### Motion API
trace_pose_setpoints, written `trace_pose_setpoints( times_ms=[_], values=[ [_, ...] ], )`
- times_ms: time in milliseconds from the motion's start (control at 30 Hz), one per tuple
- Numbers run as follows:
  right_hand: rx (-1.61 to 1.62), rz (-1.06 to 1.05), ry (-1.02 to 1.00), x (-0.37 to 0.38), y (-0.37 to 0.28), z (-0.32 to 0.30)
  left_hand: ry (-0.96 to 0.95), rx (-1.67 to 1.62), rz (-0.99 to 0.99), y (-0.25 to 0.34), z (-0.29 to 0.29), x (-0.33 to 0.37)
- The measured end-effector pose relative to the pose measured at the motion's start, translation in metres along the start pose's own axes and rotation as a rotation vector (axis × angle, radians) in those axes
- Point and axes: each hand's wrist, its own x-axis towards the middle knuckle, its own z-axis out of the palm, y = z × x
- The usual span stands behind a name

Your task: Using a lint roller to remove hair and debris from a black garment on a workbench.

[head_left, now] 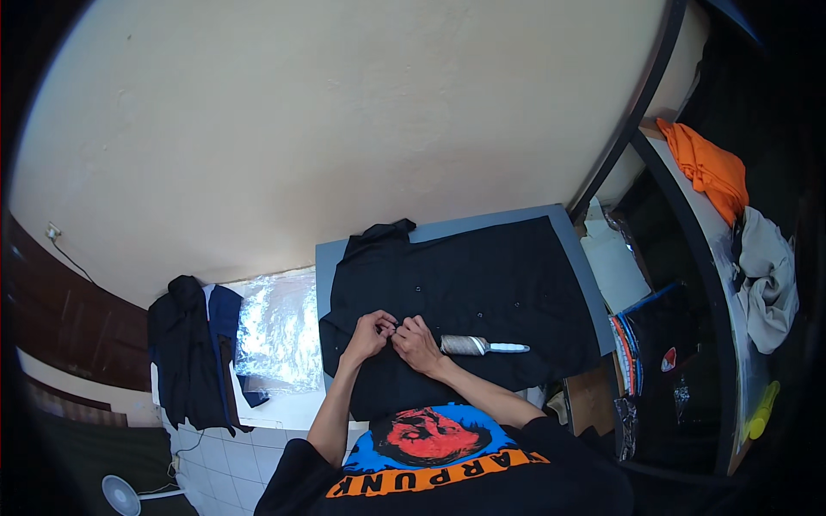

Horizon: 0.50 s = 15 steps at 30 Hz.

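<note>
Across the grey worktop (329, 258), pushed up against a pale wall (344, 129), I see a black shirt (482, 275) spread out flat, a few small buttons showing on it. Over its left part, near the person's body, both bare hands work close together. The left hand (370, 335) has its thumb and fingertips drawn narrow, pinching a bit of the shirt; the right hand (417, 347) is curled just beside it, its fingertips on the cloth too, though the exact spot they grip is too small for me to make out. Just right of that hand, a lint roller (465, 345) with a pale handle lies on the shirt. To the left of the worktop, shiny clear plastic packaging (280, 322) lies flat, and beside it dark garments (185, 353) are heaped. Over on the right, an orange cloth (710, 168) and a crumpled grey cloth (768, 275) rest on a shelf, with a yellow object (763, 410) nearer the person.
</note>
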Motion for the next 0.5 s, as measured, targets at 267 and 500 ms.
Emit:
trace_pose_setpoints(
  times_ms=[267,500],
  values=[
    [-0.049,-0.029,0.055,-0.003,-0.001,0.006,-0.106,0.008,0.011,-0.002,-0.001,-0.001],
    [-0.032,-0.007,0.072,-0.005,-0.003,0.006,-0.185,-0.075,-0.035,-0.006,-0.01,0.0]
  ],
)
